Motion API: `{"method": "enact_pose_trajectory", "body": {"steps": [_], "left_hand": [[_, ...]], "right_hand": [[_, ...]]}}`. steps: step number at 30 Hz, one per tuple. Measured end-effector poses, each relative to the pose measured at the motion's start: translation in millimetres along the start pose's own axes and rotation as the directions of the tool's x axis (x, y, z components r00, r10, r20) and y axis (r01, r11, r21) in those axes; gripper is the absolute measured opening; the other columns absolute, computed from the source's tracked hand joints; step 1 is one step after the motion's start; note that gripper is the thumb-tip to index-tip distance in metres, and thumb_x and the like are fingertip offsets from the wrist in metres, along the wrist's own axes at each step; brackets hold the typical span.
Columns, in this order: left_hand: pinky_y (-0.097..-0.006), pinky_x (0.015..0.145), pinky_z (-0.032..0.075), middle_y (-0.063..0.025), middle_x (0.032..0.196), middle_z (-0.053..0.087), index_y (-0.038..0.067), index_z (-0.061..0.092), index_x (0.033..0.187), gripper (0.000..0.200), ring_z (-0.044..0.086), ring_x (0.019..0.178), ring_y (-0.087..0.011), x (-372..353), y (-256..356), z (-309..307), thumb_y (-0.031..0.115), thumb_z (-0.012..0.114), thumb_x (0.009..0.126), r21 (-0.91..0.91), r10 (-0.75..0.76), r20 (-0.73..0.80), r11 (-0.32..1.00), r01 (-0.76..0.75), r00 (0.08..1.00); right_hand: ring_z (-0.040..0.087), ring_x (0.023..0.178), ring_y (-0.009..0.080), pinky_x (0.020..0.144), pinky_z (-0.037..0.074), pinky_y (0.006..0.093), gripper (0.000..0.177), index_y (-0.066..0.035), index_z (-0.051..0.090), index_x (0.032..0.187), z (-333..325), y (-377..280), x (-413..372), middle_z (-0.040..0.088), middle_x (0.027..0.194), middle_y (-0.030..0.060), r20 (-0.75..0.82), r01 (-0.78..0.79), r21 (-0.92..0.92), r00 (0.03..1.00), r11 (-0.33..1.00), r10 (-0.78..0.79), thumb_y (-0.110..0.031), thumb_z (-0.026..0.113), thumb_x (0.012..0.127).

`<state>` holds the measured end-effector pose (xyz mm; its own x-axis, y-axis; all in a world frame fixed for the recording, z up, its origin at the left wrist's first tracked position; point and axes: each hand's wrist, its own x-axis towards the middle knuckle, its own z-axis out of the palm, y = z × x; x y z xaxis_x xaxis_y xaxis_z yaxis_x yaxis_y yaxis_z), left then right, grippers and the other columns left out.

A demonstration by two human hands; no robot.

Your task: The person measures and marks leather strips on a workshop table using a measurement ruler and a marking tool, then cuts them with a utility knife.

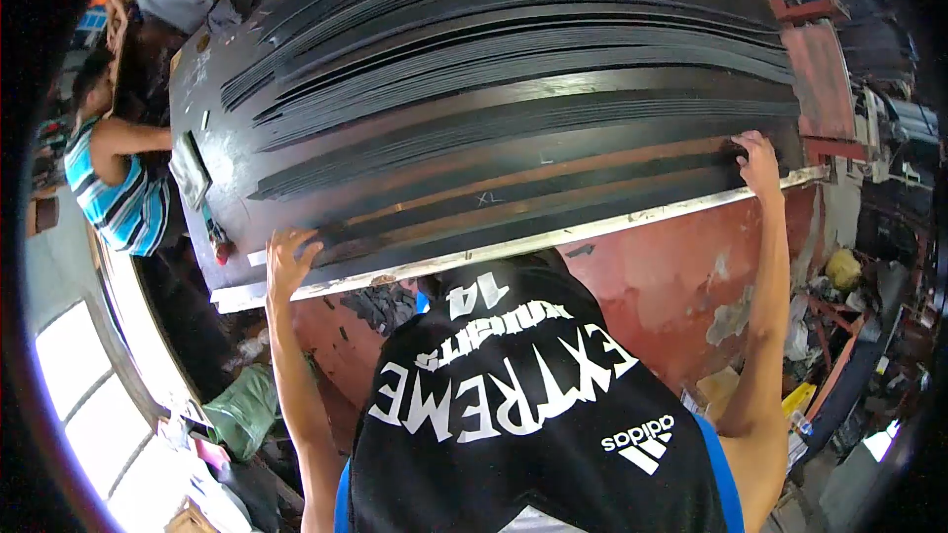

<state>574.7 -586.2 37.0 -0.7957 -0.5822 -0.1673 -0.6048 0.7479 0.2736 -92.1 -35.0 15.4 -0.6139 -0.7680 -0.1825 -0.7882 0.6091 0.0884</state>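
Near the front left corner of the dark table [232, 276], my left hand [289, 262] has its fingers curled at one end of a long dark strip [533, 192]. My right hand [758, 166] reaches to the strip's far right end with thumb and fingertips pinched together. The strip lies nearly parallel to the front edge, among brown bands and the chalk marks "XL" and "L". Beyond it, several bundles of thin black strips [523, 54] run lengthwise across the tabletop. The exact grip at my fingertips is small and dark.
A person in a striped top [123, 183] stands at the table's left end, one arm on it. A dark flat tool [190, 166] lies near that end. A reddish block [818, 79] borders the right end. A green sack [242, 410] sits at lower left; clutter fills the right.
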Motion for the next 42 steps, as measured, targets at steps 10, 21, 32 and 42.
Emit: {"method": "enact_pose_trajectory", "body": {"steps": [10,21,32,42], "left_hand": [[-0.047,0.098,0.043,-0.0097,0.127,0.06,0.016,0.063,0.13,0.053,0.056,0.116,-0.0298,95.8,85.1,35.7,0.027,0.078,0.08,0.066,0.284,-0.296,0.958,-0.278,0.912],[-0.0445,0.097,0.044,-0.0046,0.117,0.064,0.015,0.061,0.129,0.046,0.062,0.103,-0.0221,123.1,73.3,69.2,0.029,0.072,0.087,0.196,0.423,-0.391,0.906,-0.375,0.818],[-0.0451,0.098,0.042,-0.0046,0.112,0.063,0.016,0.061,0.128,0.042,0.06,0.105,-0.0228,137.7,72.9,69.8,0.015,0.067,0.086,0.219,0.398,-0.363,0.915,-0.339,0.842],[-0.0483,0.103,0.038,-0.007,0.116,0.066,0.012,0.065,0.12,0.034,0.058,0.114,-0.0276,153.8,95.3,59.0,0.018,0.069,0.087,0.095,0.032,-0.347,0.995,0.002,0.937]], "right_hand": [[0.052,0.121,0.036,0.103,0.043,0.0451,0.054,-0.012,0.06,0.13,-25.1,-136.3,83.2,0.057,0.13,0.0108,-0.241,0.396,0.216,0.907,0.892,-0.344,-0.021,0.077,0.08],[0.054,0.116,0.0371,0.098,0.048,0.045,0.05,-0.008,0.055,0.135,-16.3,-126.2,98.1,0.052,0.134,0.0126,-0.102,0.436,0.178,0.9,0.882,-0.424,-0.013,0.068,0.087],[0.053,0.113,0.0385,0.098,0.043,0.0465,0.035,-0.006,0.057,0.124,6.8,-65.0,102.1,0.057,0.119,0.0158,-0.204,0.25,0.121,0.953,0.961,-0.222,-0.011,0.065,0.09],[0.059,0.111,0.0389,0.095,0.046,0.047,0.032,-0.005,0.067,0.115,-12.1,-86.5,131.0,0.064,0.12,0.0179,-0.256,-0.067,0.147,0.961,0.987,0.103,-0.015,0.071,0.085]]}}
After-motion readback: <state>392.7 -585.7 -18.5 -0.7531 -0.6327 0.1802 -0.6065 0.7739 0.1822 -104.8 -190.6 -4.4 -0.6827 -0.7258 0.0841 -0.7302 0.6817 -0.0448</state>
